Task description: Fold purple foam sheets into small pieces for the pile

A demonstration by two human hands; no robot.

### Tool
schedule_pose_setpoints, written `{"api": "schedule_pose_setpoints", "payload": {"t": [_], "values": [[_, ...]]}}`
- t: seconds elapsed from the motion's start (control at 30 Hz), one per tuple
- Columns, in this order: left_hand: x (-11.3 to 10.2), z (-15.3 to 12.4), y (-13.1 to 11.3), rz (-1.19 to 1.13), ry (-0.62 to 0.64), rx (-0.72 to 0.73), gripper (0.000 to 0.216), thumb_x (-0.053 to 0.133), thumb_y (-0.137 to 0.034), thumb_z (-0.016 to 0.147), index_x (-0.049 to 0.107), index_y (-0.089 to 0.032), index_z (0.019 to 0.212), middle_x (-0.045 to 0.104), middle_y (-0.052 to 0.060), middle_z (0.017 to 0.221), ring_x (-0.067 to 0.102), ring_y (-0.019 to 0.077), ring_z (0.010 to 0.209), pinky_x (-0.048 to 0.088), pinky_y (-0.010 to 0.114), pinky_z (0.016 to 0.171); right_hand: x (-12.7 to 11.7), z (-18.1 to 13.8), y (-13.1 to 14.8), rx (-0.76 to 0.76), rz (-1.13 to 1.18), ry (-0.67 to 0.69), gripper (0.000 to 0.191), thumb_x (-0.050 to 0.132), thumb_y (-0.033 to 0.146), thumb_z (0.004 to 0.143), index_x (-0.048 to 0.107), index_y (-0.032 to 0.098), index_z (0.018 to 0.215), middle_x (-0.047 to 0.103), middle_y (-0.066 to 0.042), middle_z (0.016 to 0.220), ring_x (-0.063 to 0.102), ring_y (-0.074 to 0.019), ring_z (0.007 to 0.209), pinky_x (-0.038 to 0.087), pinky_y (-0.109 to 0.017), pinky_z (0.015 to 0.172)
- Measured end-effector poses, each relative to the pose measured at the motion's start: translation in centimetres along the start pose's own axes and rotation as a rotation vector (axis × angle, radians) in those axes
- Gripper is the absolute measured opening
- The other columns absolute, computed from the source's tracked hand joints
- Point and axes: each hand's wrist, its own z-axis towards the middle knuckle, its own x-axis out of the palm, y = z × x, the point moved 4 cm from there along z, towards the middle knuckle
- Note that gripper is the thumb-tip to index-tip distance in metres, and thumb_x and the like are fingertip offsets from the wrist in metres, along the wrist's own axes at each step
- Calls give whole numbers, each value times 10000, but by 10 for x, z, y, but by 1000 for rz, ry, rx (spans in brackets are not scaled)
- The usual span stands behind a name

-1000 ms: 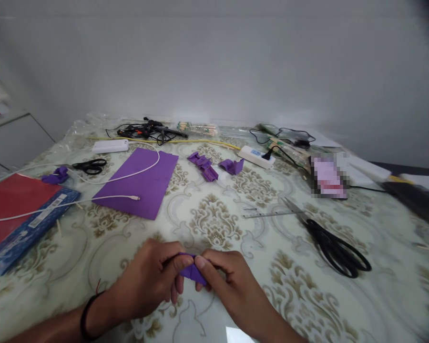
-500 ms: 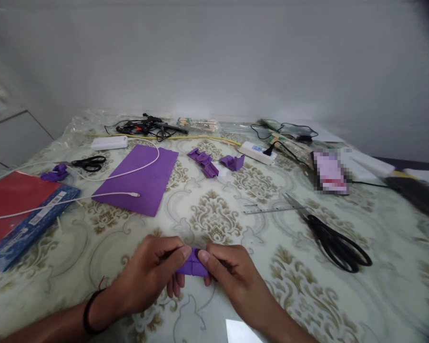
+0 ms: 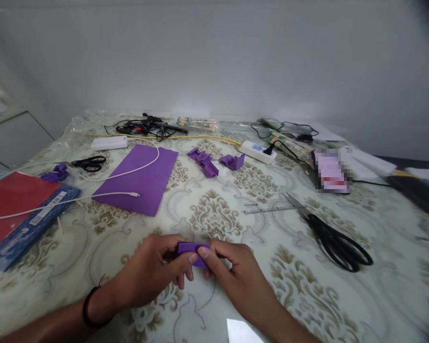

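Between my two hands is a small folded piece of purple paper (image 3: 193, 247), held just above the patterned tablecloth (image 3: 214, 214). My left hand (image 3: 157, 264) pinches its left part, the thumb lying along the front. My right hand (image 3: 230, 269) grips the right end, with its thumb on the front face close to the left thumb. Fingers behind the paper are partly hidden. Farther back lie a pleated purple paper strip (image 3: 203, 162) and a smaller folded purple piece (image 3: 233, 162). Flat purple sheets (image 3: 139, 181) rest to the left.
Large black-handled scissors (image 3: 336, 240) and a clear ruler (image 3: 268, 209) lie at right. A phone (image 3: 331, 171), a white power strip (image 3: 258, 151) and tangled black cables (image 3: 150, 127) are farther back. Smaller scissors (image 3: 89, 163), a white cable (image 3: 117, 194) and a red-and-blue packet (image 3: 25, 214) lie left.
The folded purple paper has turned in my hands: a creased face showed before, now a smooth long edge is on top. My left thumb has slid right, closer to the right one.
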Motion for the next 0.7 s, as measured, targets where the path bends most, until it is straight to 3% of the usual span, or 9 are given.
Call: {"api": "schedule_pose_setpoints", "payload": {"t": [0.2,0.4,0.7], "values": [[-4,-4,-3,143,-20,75,313,637,-299,936,651,-165,653,653,-16,568,574,115,539,415,225,557,1,-1,4,-45,43,7,222,603,313,1001,679,214,817,662,13,744,608,-156,712,451,-265,678],[-13,0,-4,129,-183,254,305,683,-298,940,617,-168,672,560,-31,668,511,121,660,393,246,633,1,-1,3,-83,38,13,235,585,278,1007,633,216,786,635,16,740,584,-151,700,446,-266,674],[-8,0,-3,145,-145,288,282,727,-215,923,610,-169,671,590,-24,726,534,123,698,397,256,657,-2,-1,6,-160,45,-25,227,604,256,1011,623,212,789,609,21,739,574,-141,697,435,-262,668]]}}
